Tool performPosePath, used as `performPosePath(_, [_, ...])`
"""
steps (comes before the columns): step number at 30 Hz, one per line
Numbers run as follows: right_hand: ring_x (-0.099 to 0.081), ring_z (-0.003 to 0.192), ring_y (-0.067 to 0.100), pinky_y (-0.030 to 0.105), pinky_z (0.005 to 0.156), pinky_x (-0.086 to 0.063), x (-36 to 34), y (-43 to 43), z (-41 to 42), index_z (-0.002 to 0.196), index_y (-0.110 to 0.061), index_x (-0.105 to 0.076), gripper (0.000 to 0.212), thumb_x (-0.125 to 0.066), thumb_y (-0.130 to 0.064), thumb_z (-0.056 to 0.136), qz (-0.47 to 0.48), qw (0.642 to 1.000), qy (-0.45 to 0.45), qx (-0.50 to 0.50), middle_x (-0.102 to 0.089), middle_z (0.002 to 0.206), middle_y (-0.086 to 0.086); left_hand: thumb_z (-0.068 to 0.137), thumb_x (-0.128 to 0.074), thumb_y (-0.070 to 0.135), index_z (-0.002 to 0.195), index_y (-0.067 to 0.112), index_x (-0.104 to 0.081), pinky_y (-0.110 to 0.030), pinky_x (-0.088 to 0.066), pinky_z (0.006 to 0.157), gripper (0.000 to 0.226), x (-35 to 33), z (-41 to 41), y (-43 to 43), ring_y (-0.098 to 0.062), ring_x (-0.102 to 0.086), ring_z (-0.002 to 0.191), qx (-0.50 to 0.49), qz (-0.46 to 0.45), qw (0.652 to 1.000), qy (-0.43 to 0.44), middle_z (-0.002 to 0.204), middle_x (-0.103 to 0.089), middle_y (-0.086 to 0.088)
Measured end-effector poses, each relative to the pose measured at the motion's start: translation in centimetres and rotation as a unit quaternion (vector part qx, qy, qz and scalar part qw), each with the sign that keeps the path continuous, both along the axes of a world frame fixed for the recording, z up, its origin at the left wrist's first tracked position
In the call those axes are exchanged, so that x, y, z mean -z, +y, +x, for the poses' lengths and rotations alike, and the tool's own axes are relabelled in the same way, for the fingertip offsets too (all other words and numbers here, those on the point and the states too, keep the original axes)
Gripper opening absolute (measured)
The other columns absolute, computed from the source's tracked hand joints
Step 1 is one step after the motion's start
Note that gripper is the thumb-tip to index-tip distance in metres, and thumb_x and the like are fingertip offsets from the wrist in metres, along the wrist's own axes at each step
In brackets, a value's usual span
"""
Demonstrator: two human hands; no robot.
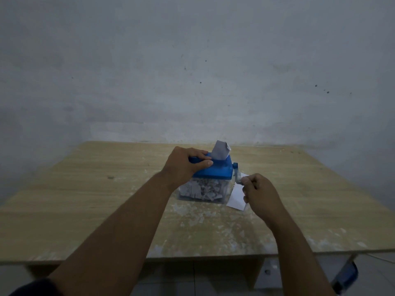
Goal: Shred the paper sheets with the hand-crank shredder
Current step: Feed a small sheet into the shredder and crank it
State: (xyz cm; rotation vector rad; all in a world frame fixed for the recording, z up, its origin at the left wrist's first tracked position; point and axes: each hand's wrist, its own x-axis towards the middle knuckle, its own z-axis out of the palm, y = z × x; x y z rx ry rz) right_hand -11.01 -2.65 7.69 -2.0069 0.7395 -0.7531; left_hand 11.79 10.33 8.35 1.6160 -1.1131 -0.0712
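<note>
Blue-lidded shredder [215, 170] sits mid-table [85, 199], its clear bin [203, 192] packed with shreds. The left hand [186, 165] clamps the lid's left end; the right hand [260, 193] is curled round the crank [236, 174]. A folded sheet [221, 151] stands in the top slot. A spare sheet [236, 200] lies flat just right of the bin.
</note>
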Motion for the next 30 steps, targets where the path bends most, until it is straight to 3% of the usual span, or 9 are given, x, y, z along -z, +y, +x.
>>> performPosePath(5, [-0.061,0.063,0.015,0.026,0.059,-0.047,-3.8,-0.9,1.0,0.098,-0.017,-0.066,0.020,-0.052,-0.025,0.109,-0.035,0.999,-0.009,0.002,-0.070,0.078,0.005,0.088,-0.086,0.033,0.103,0.027,-0.087,-0.008,-0.054,0.084,0.017,-0.3,0.2,0.2,0.010,-0.067,0.103,0.004,0.016,1.000,-0.001,0.119,-0.077,0.012])
performPosePath(12, [-0.070,0.068,0.019,0.036,0.073,-0.063,-6.2,-5.9,6.9,0.097,-0.003,-0.065,0.029,-0.060,-0.030,0.107,0.009,0.998,-0.054,0.013,-0.073,0.085,0.009,0.089,-0.086,0.033,0.105,0.024,-0.086,-0.008,-0.054,0.083,0.019,-0.2,0.2,0.3,0.011,-0.068,0.099,0.011,0.015,1.000,-0.004,0.119,-0.077,0.011])
performPosePath(14, [-0.070,0.074,0.022,0.036,0.071,-0.063,-5.6,-6.6,8.4,0.097,0.001,-0.064,0.033,-0.060,-0.030,0.107,0.025,0.998,-0.059,0.024,-0.073,0.088,0.012,0.088,-0.086,0.032,0.106,0.023,-0.086,-0.009,-0.055,0.083,0.019,-0.1,0.1,0.2,0.011,-0.068,0.100,0.009,0.008,1.000,-0.005,0.116,-0.077,0.013])
performPosePath(17, [-0.068,0.071,0.022,0.040,0.072,-0.064,-3.3,-7.1,9.4,0.096,0.003,-0.063,0.031,-0.059,-0.026,0.107,0.025,0.999,-0.016,0.041,-0.071,0.085,0.012,0.088,-0.086,0.029,0.105,0.021,-0.086,-0.010,-0.056,0.082,0.019,0.1,0.1,0.1,0.012,-0.068,0.100,0.008,-0.001,1.000,0.001,0.118,-0.077,0.010])
performPosePath(20, [-0.062,0.064,0.026,0.050,0.074,-0.060,-0.2,-6.7,9.0,0.082,-0.002,-0.059,0.028,-0.058,-0.016,0.106,0.059,0.997,0.029,0.042,-0.067,0.078,0.016,0.088,-0.086,0.027,0.106,0.020,-0.086,-0.010,-0.055,0.084,0.019,0.2,-0.1,0.2,0.013,-0.067,0.100,0.014,-0.008,1.000,-0.005,0.121,-0.076,0.007])
performPosePath(24, [-0.062,0.063,0.026,0.038,0.063,-0.051,2.9,-4.4,6.5,0.079,-0.007,-0.059,0.031,-0.051,-0.018,0.107,0.027,0.994,0.079,0.065,-0.068,0.074,0.015,0.088,-0.086,0.030,0.106,0.022,-0.085,-0.012,-0.056,0.085,0.020,0.2,0.0,0.2,0.010,-0.068,0.103,0.009,-0.015,1.000,-0.020,0.121,-0.077,0.007])
performPosePath(30, [-0.068,0.075,0.030,0.040,0.071,-0.054,2.5,-1.3,2.5,0.085,-0.012,-0.066,0.033,-0.053,-0.032,0.107,0.018,0.997,0.021,0.077,-0.070,0.080,0.011,0.089,-0.085,0.039,0.108,0.026,-0.074,-0.015,-0.056,0.073,0.025,-0.2,0.2,0.2,0.002,-0.070,0.095,-0.007,0.009,0.999,-0.045,0.107,-0.076,0.013])
